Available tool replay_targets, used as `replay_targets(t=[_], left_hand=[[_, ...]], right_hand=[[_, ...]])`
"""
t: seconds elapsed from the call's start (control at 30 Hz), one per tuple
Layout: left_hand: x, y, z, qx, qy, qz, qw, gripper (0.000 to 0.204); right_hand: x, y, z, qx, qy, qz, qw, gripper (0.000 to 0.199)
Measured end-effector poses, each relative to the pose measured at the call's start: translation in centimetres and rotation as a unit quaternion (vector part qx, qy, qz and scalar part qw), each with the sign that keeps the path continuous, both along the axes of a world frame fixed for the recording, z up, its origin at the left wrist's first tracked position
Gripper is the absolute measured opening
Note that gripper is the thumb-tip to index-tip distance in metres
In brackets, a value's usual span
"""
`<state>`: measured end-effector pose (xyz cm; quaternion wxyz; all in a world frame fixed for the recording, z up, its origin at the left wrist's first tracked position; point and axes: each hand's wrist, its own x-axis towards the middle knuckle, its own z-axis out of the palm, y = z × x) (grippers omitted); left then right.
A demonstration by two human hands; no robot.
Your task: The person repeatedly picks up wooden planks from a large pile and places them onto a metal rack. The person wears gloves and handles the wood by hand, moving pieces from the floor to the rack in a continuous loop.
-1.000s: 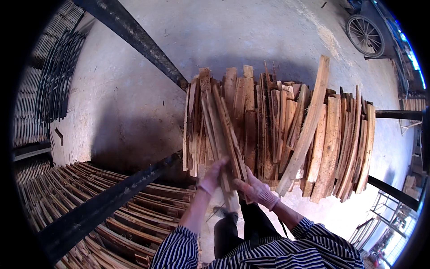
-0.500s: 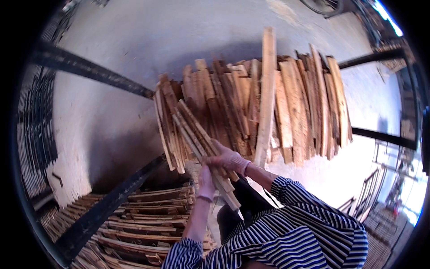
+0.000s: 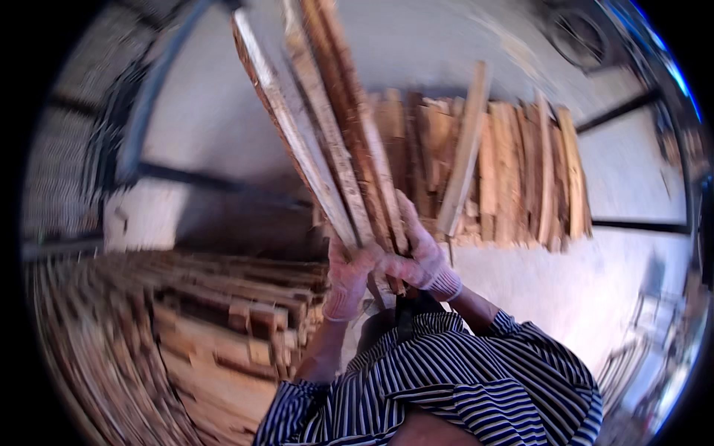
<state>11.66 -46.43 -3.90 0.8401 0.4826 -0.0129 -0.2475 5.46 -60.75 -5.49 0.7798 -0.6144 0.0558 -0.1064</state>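
Note:
Both my hands wear pale pink work gloves and grip the lower ends of a small bundle of long wooden strips (image 3: 327, 141). My left hand (image 3: 348, 276) is closed round the bundle on its left side. Against it on the right, my right hand (image 3: 421, 256) is wrapped round the same strips. The strips rise up and away from me, fanning slightly apart at their far ends, with rough bark-brown edges on some. Beyond the bundle lies a row of wooden boards (image 3: 509, 171), its left part hidden behind the strips.
A longer plank (image 3: 465, 152) lies slanted on top of the row. Stacked timber (image 3: 216, 349) fills the lower left. Dark metal bars (image 3: 632, 227) run beside the row on the right. A wheel (image 3: 576, 37) is at the far right, on the pale floor (image 3: 535, 279).
My hands have lifted the bundle of strips off the boards, and it now stands more upright, closer to me. The view has turned left, showing more of the stacked timber.

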Motion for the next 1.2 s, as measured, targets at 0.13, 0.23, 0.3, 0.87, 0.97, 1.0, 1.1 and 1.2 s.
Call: replay_targets(t=[0.13, 0.23, 0.3, 0.87, 0.97, 1.0, 1.1, 1.2], left_hand=[[-0.1, 9.4, 12.9, 0.058, -0.115, 0.071, 0.989, 0.07], [-2.2, 16.4, 20.1, 0.061, -0.166, 0.171, 0.969, 0.074], [-3.8, 21.6, 22.6, 0.052, -0.23, 0.253, 0.938, 0.077], [-11.2, 50.4, 21.0, 0.22, -0.224, 0.454, 0.834, 0.05], [-8.3, 48.0, 22.4, 0.095, -0.197, 0.469, 0.856, 0.048], [-8.3, 46.7, 21.8, 0.072, -0.196, 0.471, 0.857, 0.049], [-7.5, 44.6, 18.4, 0.072, -0.081, 0.509, 0.854, 0.062], [-5.9, 43.1, 12.6, 0.017, 0.028, 0.509, 0.86, 0.058]], right_hand=[[-1.2, 7.9, 4.0, -0.259, -0.221, 0.034, 0.939, 0.122], [-0.5, 14.6, 7.2, -0.229, -0.265, 0.107, 0.93, 0.119], [0.9, 20.7, 9.5, -0.209, -0.335, 0.148, 0.907, 0.114], [2.6, 44.8, 15.6, -0.29, -0.294, 0.478, 0.775, 0.121], [3.8, 43.9, 15.9, -0.296, -0.346, 0.391, 0.8, 0.127], [3.3, 43.2, 16.8, -0.243, -0.314, 0.422, 0.815, 0.12], [3.5, 40.8, 15.4, -0.221, -0.198, 0.463, 0.835, 0.108], [5.8, 39.3, 10.8, -0.243, -0.142, 0.453, 0.846, 0.101]])
